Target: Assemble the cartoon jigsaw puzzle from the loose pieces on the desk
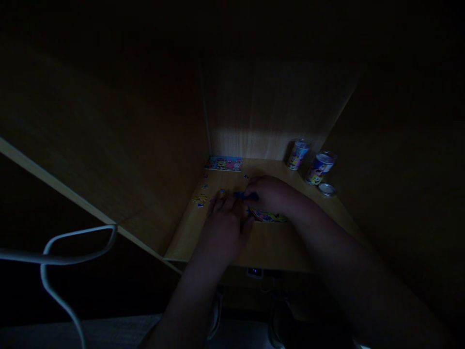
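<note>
The scene is very dark. My left hand (225, 220) lies on a small wooden desk (276, 245), fingers stretched forward toward loose jigsaw pieces (200, 198). My right hand (267, 193) is curled over the desk's middle, fingers pinched on a small dark blue puzzle piece (242, 195). Just under that hand lies a partly joined cartoon puzzle section (269, 216). The two hands almost touch.
A cartoon picture strip (224, 164) leans at the back wall. Two printed cans (298, 154) (319, 168) stand at the back right, with a round lid (326, 189) beside them. Wooden panels close in both sides. A white cable (58, 252) loops at the left.
</note>
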The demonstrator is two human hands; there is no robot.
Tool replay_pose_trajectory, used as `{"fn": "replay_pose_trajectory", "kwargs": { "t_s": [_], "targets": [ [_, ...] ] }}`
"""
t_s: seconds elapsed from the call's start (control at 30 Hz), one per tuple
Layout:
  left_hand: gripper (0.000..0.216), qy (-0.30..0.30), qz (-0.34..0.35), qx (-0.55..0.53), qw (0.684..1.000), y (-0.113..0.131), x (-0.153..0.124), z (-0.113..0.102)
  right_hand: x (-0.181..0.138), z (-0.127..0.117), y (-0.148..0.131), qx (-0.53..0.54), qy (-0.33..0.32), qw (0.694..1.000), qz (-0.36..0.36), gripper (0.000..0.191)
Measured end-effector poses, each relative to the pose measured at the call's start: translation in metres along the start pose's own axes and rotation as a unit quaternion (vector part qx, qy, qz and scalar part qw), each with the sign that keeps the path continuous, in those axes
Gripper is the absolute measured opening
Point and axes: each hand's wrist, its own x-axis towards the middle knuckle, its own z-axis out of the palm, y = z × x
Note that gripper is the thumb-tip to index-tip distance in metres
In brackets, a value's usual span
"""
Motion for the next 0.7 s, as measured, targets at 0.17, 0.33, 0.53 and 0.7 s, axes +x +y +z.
{"fn": "replay_pose_trajectory", "kwargs": {
  "t_s": [0.17, 0.33, 0.53, 0.7],
  "targets": [
    [0.035, -0.005, -0.004, -0.001, 1.0, 0.0018, -0.0004, -0.0002, -0.0004, -0.0001, -0.0003, 0.003, -0.001, 1.0, -0.003, 0.014],
    [0.037, 0.004, -0.007, -0.012, 1.0, 0.0017, -0.0006, 0.0001, -0.0004, -0.0041, -0.0027, 0.003, 0.012, 1.0, 0.009, 0.018],
    [0.042, 0.003, -0.011, -0.01, 1.0, 0.0016, -0.0003, 0.0008, -0.0004, -0.0047, -0.0007, 0.062, 0.04, 0.994, 0.075, 0.015],
    [0.043, -0.001, -0.007, -0.002, 1.0, 0.0019, -0.0012, 0.0002, -0.0024, 0.0012, 0.004, 0.162, 0.05, 0.981, 0.088, 0.011]
  ]
}}
